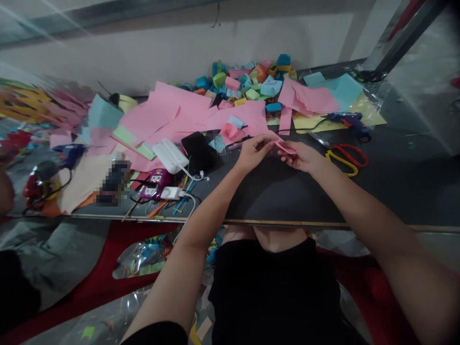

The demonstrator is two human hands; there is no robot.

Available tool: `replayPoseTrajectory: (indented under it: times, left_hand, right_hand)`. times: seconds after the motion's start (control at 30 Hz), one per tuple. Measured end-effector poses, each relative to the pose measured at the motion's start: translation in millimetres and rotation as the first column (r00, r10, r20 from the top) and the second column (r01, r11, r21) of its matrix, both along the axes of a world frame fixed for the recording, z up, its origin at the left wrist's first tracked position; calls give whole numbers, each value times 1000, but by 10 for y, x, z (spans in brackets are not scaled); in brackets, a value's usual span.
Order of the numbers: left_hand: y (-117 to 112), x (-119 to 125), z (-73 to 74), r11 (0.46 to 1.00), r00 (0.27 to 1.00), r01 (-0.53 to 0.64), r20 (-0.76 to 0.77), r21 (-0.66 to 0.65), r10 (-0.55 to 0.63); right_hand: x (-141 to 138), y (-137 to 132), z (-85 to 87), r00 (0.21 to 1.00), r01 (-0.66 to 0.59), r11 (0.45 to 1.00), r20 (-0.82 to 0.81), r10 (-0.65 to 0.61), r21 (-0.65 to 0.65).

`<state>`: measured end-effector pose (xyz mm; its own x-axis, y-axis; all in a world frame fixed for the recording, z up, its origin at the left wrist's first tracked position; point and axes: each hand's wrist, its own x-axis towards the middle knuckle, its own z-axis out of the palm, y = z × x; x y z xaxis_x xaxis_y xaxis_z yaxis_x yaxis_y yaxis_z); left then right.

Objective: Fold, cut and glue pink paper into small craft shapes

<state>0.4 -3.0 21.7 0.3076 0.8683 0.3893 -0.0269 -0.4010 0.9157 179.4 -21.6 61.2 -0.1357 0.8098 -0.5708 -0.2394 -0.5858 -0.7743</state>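
Between my two hands is a small folded piece of pink paper (285, 145), held above the dark table. My left hand (256, 149) pinches its left end with thumb and forefinger. My right hand (299, 155) grips the other end, fingers curled under it. Scissors (347, 158) with one red and one yellow handle lie just right of my right hand. Beyond my hands, pink paper sheets (247, 116) are spread out, with a rolled pink paper piece (230, 130) among them. A purple pen (237, 144) lies by my left hand.
Small colourful folded paper pieces (247, 81) are heaped by the wall. A blue glue gun (350, 120) lies at right, another glue gun (70, 154) at left. A white power bank (170, 155), black pouch (199, 151) and purple power strip (155, 184) crowd the left. Another person's arm shows far left.
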Motion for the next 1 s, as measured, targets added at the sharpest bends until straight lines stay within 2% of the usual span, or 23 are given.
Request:
replayPoseTrajectory:
  times: [0.2,0.3,0.43,0.5,0.6,0.7,0.8,0.93,1.0]
  left_hand:
    - [20,-6,-10,1000,997,-28,71,-10,28]
    - [33,-13,21,990,979,-32,194,-139,58]
    - [37,-21,58,948,938,41,338,-316,72]
    - [43,-15,53,935,930,48,357,-352,86]
    - [76,-9,20,925,911,-20,374,-378,173]
    - [128,-21,-24,911,913,-111,321,-397,251]
    - [139,-9,-58,920,956,-145,186,-363,225]
    - [70,85,-60,918,993,-106,1,-383,115]
    - [39,126,-46,906,992,-121,-19,-406,124]
  right_hand:
    - [16,15,-25,1000,-15,999,12,14,40]
    - [34,31,-32,1000,9,996,7,-10,88]
    - [46,50,-76,999,44,983,6,-45,176]
    - [41,55,-110,996,74,964,24,-82,254]
    - [35,70,-166,976,147,898,85,-199,414]
    - [43,108,-235,934,203,822,147,-326,533]
    - [49,142,-305,887,254,761,171,-430,596]
    - [43,125,-331,882,221,735,191,-432,642]
    - [47,104,-305,889,188,733,204,-410,653]
